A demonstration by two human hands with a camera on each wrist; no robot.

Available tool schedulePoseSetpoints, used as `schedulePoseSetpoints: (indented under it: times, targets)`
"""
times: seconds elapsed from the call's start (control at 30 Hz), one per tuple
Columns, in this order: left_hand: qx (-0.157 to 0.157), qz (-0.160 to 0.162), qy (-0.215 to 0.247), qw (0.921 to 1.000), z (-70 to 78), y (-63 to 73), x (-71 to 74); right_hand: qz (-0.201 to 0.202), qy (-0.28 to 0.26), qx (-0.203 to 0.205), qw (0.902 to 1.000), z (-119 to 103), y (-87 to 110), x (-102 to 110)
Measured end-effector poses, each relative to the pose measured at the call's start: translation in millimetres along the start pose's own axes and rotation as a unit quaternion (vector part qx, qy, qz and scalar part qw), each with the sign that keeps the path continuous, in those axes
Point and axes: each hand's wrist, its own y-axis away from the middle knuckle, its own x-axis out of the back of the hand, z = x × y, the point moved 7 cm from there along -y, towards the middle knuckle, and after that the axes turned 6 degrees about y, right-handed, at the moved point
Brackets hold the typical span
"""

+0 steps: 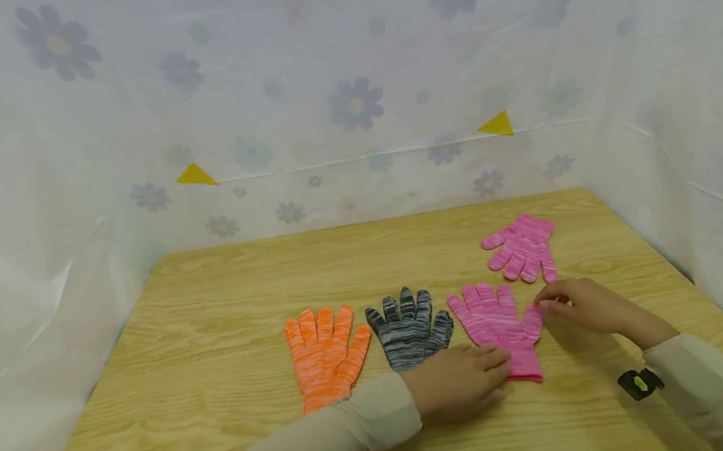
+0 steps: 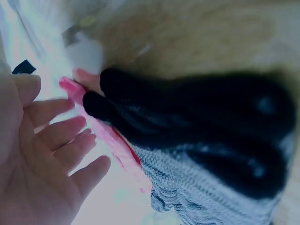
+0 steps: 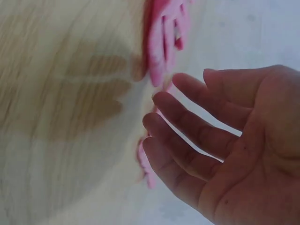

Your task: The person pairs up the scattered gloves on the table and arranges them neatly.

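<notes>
Three knit gloves lie flat in a row, fingers pointing away: an orange glove point(image 1: 321, 360), a black-and-grey glove point(image 1: 409, 335) and a pink glove point(image 1: 493, 315). My left hand point(image 1: 460, 381) reaches over the grey glove's cuff, its fingertips at the pink glove's lower edge. Its fingers are loosely extended in the left wrist view, with the grey knit point(image 2: 173, 176) close by. My right hand point(image 1: 588, 310) has its fingertips right at the pink glove's thumb. In the right wrist view its fingers point(image 3: 192, 131) are relaxed and slightly bent, with nothing between them.
A second pink glove point(image 1: 522, 246) lies farther back on the right, fingers toward me. The wooden table point(image 1: 211, 337) is enclosed by white flower-printed sheeting point(image 1: 314, 72) at the back and sides. Yellow triangles point(image 1: 196, 176) mark the sheeting.
</notes>
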Motion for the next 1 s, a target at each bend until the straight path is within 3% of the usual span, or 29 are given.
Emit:
schedulePoseSetpoints:
  times: [0.13, 0.27, 0.57, 0.87, 1.0]
  targets:
    - [-0.021, 0.053, -0.026, 0.9980, -0.2, -7.8, 11.5, -0.019, -0.012, -0.027, 0.9994, 14.9, -7.0, -7.5]
    - [-0.018, 0.086, -0.037, 0.9954, -4.0, -17.3, 17.3, -0.026, -0.020, -0.035, 0.9988, 21.9, -14.1, -12.1]
    - [0.033, 0.072, 0.004, 0.9969, -6.2, -25.9, 10.4, -0.036, -0.035, -0.049, 0.9976, 24.9, -23.5, -18.1]
    - [0.040, 0.076, -0.027, 0.9960, 2.0, -26.5, 13.6, -0.014, -0.041, -0.039, 0.9983, 25.8, -27.8, -11.4]
    - [0.036, 0.071, -0.046, 0.9957, 3.7, -25.9, 13.2, -0.004, -0.027, -0.053, 0.9982, 30.9, -30.9, -8.5]
